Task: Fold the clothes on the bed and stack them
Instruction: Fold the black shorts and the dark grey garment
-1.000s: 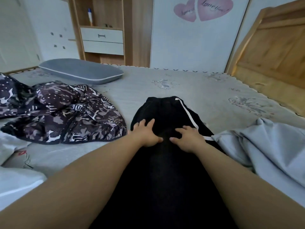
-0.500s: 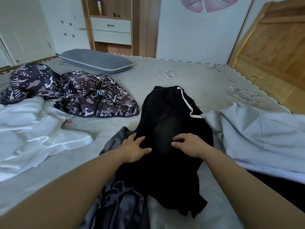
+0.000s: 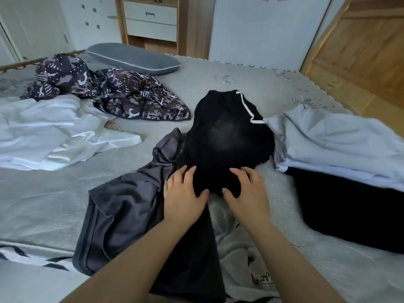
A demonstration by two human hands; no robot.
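Bedroom seen from the head camera: a grey patterned bed (image 3: 218,68) fills the view, with a wooden cabinet with white drawers (image 3: 150,18) against the far wall and a wooden headboard (image 3: 360,44) at far right. At far left, a white garment (image 3: 50,132) lies crumpled, and just beyond it a dark patterned garment (image 3: 113,92) is heaped. A grey pillow (image 3: 133,59) lies at the far edge of the bed, behind the patterned heap. Left of centre, a dark grey garment (image 3: 118,215) is spread toward the near edge, partly under the black piece. The left hand (image 3: 183,197) rests flat, fingers spread and nearly straight, on the near part of the black garment (image 3: 227,138), its palm over the seam where black meets dark grey. The black garment lies at the centre of the bed, bunched, with a white stripe along its far right edge. The right hand (image 3: 247,193) rests on the same garment's near edge just beside the left, fingers spread and slightly bent, gripping nothing plainly visible. At right, a pale blue garment (image 3: 338,145) is piled over another black cloth (image 3: 349,208), touching the central black garment.
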